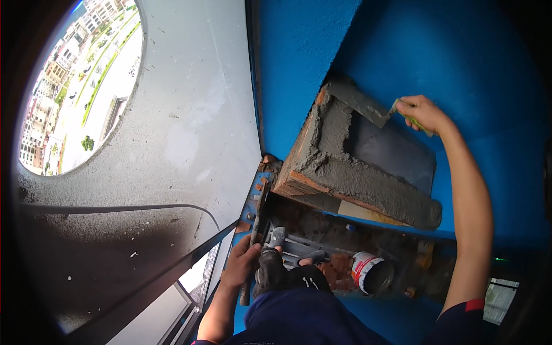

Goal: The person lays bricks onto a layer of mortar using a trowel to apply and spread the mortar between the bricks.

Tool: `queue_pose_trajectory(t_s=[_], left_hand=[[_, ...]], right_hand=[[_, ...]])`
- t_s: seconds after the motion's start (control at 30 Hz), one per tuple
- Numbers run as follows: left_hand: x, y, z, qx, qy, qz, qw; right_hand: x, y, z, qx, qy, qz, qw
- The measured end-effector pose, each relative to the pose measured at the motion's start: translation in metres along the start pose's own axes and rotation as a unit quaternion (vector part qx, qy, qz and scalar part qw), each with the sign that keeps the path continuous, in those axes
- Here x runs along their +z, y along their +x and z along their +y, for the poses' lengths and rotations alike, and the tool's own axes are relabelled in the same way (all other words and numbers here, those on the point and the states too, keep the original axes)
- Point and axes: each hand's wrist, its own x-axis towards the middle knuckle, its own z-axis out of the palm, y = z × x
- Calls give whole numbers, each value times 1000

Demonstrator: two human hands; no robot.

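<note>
My right hand (422, 115) grips the yellow-green handle of a trowel (359, 104). The trowel's broad flat blade lies along the far edge of a brick block, against wet grey mortar (333, 127). This mortar forms a rough raised border around a smooth dark grey panel (394, 152) on top of the block. Orange brick (307, 181) shows along the block's left and near sides. At the lower left, my left hand (244, 259) is closed around a long, narrow, mortar-stained bar (259, 221), held lengthwise; its material is unclear.
Blue walls (293, 57) border the block. On the left is a pale stained panel (190, 109) with a round opening onto buildings. Below, my feet are on a grey slatted surface (299, 247), near broken bricks (339, 270) and a white-and-red bucket (363, 270).
</note>
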Motion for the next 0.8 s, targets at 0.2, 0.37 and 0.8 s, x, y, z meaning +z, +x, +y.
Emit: queue_pose_trajectory(t_s=[0.2,0.37,0.8], left_hand=[[6,-1,9,21,-5,-12,1000],[4,12,9,18,39,-19,999],[-17,-2,-26,26,-34,-35,998]], right_hand=[[21,-76,-28,-44,4,-51,998],[-2,-105,-75,-84,-55,66,993],[5,-39,-154,-88,-442,47,891]])
